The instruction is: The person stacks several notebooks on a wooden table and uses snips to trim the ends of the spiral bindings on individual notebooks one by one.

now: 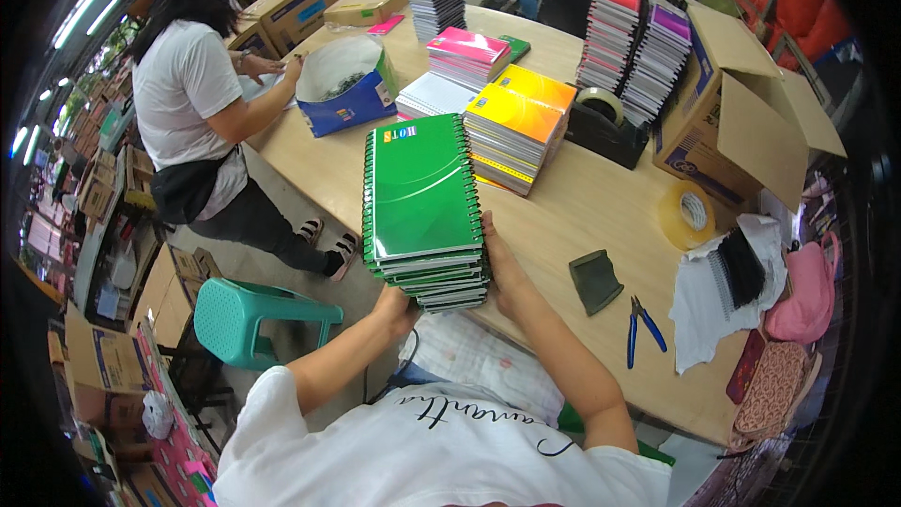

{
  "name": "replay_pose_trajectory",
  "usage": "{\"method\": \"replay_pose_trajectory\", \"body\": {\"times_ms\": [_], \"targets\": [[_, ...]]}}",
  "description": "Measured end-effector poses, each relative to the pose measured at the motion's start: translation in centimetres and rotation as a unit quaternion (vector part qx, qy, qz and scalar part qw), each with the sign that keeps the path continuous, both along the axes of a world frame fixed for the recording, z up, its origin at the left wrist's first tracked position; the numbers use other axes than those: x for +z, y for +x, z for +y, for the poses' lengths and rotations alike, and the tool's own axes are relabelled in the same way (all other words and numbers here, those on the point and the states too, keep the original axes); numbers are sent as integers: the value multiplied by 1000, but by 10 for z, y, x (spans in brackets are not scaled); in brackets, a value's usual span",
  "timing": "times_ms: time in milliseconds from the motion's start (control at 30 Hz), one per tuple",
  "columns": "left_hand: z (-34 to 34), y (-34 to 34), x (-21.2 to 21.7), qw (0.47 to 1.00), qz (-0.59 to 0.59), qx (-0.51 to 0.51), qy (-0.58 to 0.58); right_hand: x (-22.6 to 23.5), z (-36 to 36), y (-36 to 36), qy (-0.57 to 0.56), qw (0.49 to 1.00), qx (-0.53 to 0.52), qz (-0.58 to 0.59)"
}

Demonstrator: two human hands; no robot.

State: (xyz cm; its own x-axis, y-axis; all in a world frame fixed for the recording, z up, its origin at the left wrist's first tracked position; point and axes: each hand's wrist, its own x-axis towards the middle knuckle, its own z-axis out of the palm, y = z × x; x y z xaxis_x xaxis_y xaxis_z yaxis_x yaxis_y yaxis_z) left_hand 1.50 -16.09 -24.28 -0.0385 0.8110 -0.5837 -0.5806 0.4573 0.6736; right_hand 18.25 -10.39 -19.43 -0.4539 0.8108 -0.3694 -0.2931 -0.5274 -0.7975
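Observation:
A thick stack of green spiral notebooks (422,192) is held up in front of me, over the table's near edge. My left hand (399,308) grips the stack's lower left corner, its fingers mostly hidden underneath. Along the right side, my right hand (505,268) presses against the edges of the notebooks, closed on them. Just beyond the stack lie yellow spiral notebooks (521,117) in two piles. Behind those are pink notebooks (469,52) and white-topped ones (434,96).
On the table (563,216) are a tape dispenser (601,127), a tape roll (685,214), blue-handled pliers (646,330), a dark curved piece (595,282) and an open carton (713,103). At left, a co-worker (202,84) stands by a blue box (347,94); a green stool (258,319) is nearer.

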Motion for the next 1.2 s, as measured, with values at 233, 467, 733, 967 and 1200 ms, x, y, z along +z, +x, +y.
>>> {"method": "replay_pose_trajectory", "body": {"times_ms": [233,467,733,967,1200], "targets": [[-14,13,11,994,-52,-20,-93,-81,80,-1,171,979,-4,-110],[-43,13,6,968,-189,39,-158,-73,105,-3,62,996,12,-59],[-53,4,-5,979,-179,81,43,-89,74,17,-11,999,-41,-33],[-36,-3,-32,981,149,61,104,-62,6,10,126,975,-181,2],[20,-34,-32,935,294,-49,194,-80,-48,11,108,979,-159,-65]]}}
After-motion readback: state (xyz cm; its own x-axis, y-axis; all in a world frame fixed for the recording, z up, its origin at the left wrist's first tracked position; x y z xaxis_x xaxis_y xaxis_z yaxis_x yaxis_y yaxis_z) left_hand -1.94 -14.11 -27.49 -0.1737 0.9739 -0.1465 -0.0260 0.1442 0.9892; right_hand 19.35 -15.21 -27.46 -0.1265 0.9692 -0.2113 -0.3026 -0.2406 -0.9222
